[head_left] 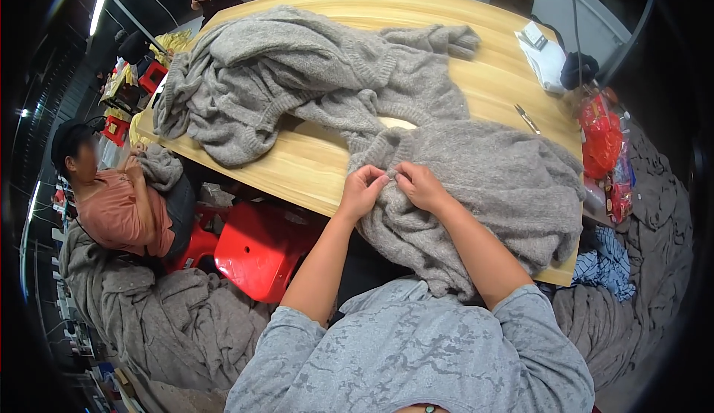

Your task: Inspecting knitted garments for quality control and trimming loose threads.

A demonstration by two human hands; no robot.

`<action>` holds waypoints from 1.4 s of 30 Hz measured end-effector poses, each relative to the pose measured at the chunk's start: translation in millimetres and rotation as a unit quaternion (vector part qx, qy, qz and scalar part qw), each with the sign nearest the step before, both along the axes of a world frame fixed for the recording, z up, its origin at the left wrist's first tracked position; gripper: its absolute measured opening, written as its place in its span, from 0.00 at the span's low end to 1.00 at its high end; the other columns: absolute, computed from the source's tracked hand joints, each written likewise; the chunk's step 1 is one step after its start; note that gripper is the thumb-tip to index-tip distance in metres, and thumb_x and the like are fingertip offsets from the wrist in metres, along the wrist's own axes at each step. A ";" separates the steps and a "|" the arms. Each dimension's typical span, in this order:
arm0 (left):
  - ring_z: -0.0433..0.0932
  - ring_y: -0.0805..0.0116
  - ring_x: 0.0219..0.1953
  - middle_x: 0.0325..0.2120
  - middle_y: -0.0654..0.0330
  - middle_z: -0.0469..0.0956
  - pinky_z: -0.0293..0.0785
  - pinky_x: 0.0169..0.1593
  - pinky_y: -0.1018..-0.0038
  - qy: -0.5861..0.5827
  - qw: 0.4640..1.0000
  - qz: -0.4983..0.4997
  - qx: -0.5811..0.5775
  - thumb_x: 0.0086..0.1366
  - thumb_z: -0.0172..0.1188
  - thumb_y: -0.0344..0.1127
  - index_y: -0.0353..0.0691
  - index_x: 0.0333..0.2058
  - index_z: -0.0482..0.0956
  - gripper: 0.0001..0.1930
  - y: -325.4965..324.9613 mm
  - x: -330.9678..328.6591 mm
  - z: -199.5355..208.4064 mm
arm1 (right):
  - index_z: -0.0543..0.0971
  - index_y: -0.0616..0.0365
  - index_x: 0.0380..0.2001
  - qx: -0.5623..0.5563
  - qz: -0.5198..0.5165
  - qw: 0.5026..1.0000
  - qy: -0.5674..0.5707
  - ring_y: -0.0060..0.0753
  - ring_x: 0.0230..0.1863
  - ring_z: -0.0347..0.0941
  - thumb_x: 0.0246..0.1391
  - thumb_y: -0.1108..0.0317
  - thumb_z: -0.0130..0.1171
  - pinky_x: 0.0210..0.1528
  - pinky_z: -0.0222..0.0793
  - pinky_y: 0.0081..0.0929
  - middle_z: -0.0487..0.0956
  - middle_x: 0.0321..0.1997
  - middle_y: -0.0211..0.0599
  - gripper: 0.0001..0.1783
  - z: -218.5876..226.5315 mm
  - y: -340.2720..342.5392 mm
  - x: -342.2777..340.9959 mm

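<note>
A fuzzy grey knitted sweater point(491, 182) lies spread over the near edge of the wooden table, part of it hanging toward my lap. My left hand point(362, 190) pinches its knit fabric between thumb and fingers. Close beside it, my right hand point(419, 187) pinches the same stretch of fabric, the fingertips of both hands nearly meeting. Whatever small detail sits between the fingertips is hidden. Beyond my hands, a heap of matching grey knitwear point(275, 63) with ribbed edges covers the left and middle of the table.
On the wooden table point(513, 78) lie small thread snips point(527, 118) and a white cloth point(545, 63). Red bags point(599, 134) hang at the right edge. A red stool point(260, 253) stands to my left, near a seated person point(123, 197) holding grey knitwear. Grey garments point(171, 324) pile up on both sides.
</note>
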State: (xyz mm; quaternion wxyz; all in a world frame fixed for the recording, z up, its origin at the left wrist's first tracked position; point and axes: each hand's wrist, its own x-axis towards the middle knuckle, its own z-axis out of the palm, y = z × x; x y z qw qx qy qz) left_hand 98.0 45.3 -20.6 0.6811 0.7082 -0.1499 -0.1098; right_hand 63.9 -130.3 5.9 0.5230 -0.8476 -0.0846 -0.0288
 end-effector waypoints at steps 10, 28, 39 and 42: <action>0.66 0.86 0.27 0.26 0.71 0.74 0.61 0.31 0.87 0.081 0.994 -0.011 -0.076 0.62 0.60 0.29 0.37 0.33 0.76 0.03 2.8 -0.2 1.9 | 0.78 0.66 0.35 0.089 -0.020 0.991 0.103 0.21 0.28 0.71 0.51 0.72 0.57 0.31 0.67 0.23 0.79 0.27 0.34 0.10 2.9 3.3 -0.5; 0.71 0.83 0.33 0.29 0.68 0.75 0.66 0.38 0.85 0.133 0.985 -0.056 -0.096 0.60 0.58 0.24 0.38 0.35 0.74 0.05 4.8 -0.3 -2.2 | 0.78 0.57 0.25 0.228 0.006 0.928 0.294 0.11 0.18 0.60 0.47 0.71 0.59 0.19 0.52 0.15 0.72 0.19 0.20 0.03 10.3 -6.8 14.6; 0.68 0.82 0.34 0.31 0.68 0.70 0.66 0.40 0.83 0.058 0.993 0.024 -0.101 0.60 0.55 0.21 0.40 0.39 0.69 0.10 33.2 13.4 19.6 | 0.75 0.59 0.26 -0.143 0.072 0.987 -0.027 0.40 0.22 0.70 0.48 0.66 0.62 0.31 0.65 0.34 0.73 0.17 0.44 0.09 64.8 -30.4 -85.1; 0.71 0.72 0.34 0.32 0.62 0.71 0.68 0.41 0.79 -0.123 0.981 0.024 0.146 0.56 0.52 0.18 0.37 0.39 0.70 0.12 32.5 3.7 45.3 | 0.73 0.58 0.23 -0.183 0.025 0.980 -0.075 0.51 0.23 0.70 0.48 0.66 0.62 0.36 0.65 0.39 0.72 0.16 0.47 0.10 63.8 -34.0 -110.2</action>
